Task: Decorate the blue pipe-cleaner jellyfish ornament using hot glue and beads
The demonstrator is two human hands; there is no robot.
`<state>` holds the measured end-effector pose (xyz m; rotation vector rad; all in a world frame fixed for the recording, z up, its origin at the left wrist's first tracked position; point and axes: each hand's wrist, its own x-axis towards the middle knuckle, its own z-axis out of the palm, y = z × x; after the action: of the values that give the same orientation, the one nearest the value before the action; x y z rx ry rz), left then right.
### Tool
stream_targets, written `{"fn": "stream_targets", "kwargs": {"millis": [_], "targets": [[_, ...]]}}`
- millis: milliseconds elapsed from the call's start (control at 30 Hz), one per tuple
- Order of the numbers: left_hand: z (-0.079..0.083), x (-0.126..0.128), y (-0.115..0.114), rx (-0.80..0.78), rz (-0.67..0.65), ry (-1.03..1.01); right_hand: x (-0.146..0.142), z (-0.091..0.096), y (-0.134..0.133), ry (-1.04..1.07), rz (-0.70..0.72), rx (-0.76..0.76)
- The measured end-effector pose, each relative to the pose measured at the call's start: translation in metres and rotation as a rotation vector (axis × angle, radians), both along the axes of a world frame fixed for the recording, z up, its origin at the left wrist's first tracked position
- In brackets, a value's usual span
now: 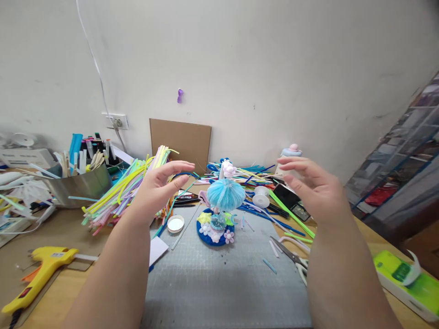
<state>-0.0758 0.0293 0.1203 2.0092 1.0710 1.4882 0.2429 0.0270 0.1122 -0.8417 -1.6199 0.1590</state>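
A blue pipe-cleaner craft (225, 195) stands upright on the grey cutting mat (219, 283). It has a round blue base (206, 240) with small flowers, a pleated light-blue dome and a white-pink piece on top. My left hand (164, 183) is raised to the left of the craft, fingers apart from the thumb, holding nothing. On the other side my right hand (313, 183) is held up in a mirrored pose, also open and empty. Neither hand touches the craft.
Left lie a yellow glue gun (44, 269), a bundle of pipe cleaners (123, 192) and a metal container (80, 187) of sticks. Scissors (291, 256), a white spool (261, 197) and a green-white box (408, 283) are on the right. A white round lid (175, 224) sits left of the craft.
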Motion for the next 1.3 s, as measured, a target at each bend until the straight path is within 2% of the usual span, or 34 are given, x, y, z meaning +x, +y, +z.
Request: {"fn": "stream_targets", "kwargs": {"millis": [67, 167, 300, 500, 733, 833, 900, 967, 1033, 1100, 1200, 1300], "targets": [[0.001, -0.001, 0.001, -0.026, 0.074, -0.102, 0.002, -0.001, 0.004, 0.203, -0.104, 0.089], [0.001, -0.002, 0.004, -0.047, 0.144, -0.276, 0.002, 0.000, 0.008, 0.411, -0.174, 0.181], [-0.002, -0.005, 0.010, -0.057, 0.277, -0.421, 0.007, 0.002, 0.010, 0.462, -0.287, 0.229], [-0.006, -0.019, 0.023, 0.003, 0.461, -0.453, 0.024, -0.001, 0.012, 0.594, -0.503, 0.311], [-0.009, -0.019, 0.027, 0.003, 0.472, -0.421, 0.037, -0.006, 0.015, 0.657, -0.489, 0.216], [-0.008, -0.013, 0.020, -0.066, 0.341, -0.331, 0.028, -0.002, 0.009, 0.451, -0.382, 0.009], [-0.006, -0.008, 0.014, -0.148, 0.166, -0.156, 0.016, 0.000, 0.002, 0.148, -0.244, -0.210], [-0.005, -0.001, 0.007, -0.225, -0.002, 0.066, 0.001, 0.001, -0.006, -0.172, -0.111, -0.316], [-0.005, 0.007, 0.002, -0.248, -0.117, 0.227, -0.015, 0.001, -0.012, -0.391, 0.029, -0.242], [-0.007, 0.014, 0.000, -0.217, -0.199, 0.298, -0.029, -0.001, -0.014, -0.489, 0.174, -0.163], [-0.012, 0.021, 0.002, -0.156, -0.281, 0.344, -0.040, -0.005, -0.012, -0.510, 0.308, -0.124], [-0.017, 0.025, 0.007, -0.137, -0.294, 0.303, -0.043, -0.008, -0.007, -0.495, 0.379, -0.127]]}}
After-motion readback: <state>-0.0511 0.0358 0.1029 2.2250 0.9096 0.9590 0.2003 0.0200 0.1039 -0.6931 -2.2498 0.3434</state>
